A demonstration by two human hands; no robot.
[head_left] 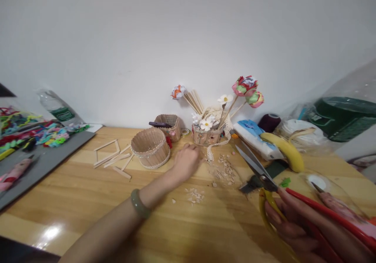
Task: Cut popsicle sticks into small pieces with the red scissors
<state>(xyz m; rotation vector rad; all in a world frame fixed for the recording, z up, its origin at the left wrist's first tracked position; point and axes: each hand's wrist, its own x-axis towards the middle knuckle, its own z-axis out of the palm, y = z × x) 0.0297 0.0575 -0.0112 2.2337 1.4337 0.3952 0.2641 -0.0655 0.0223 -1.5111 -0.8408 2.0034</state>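
Reaching across the wooden table, my left hand (188, 159) has its fingers curled down beside a round basket of wooden sticks (151, 149). Whatever those fingertips pinch, if anything, is hidden. In my right hand (299, 226) is a pair of scissors (257, 169) with red and yellow handles, its blades slightly apart and pointing up and left. Small wood chips (225, 171) lie between the hands, and a second pile of chips (194, 196) is nearer to me. A lace strip (210, 153) hangs from a flower-filled stick basket (207, 137) beyond my left hand.
Loose craft sticks (107, 153) lie left of the round basket. A smaller basket (173, 128) with a dark object across it stands behind. To the right are a tissue pack (255, 137), a banana (286, 151) and a green container (343, 116). A grey board (58, 153) carries colourful pieces.
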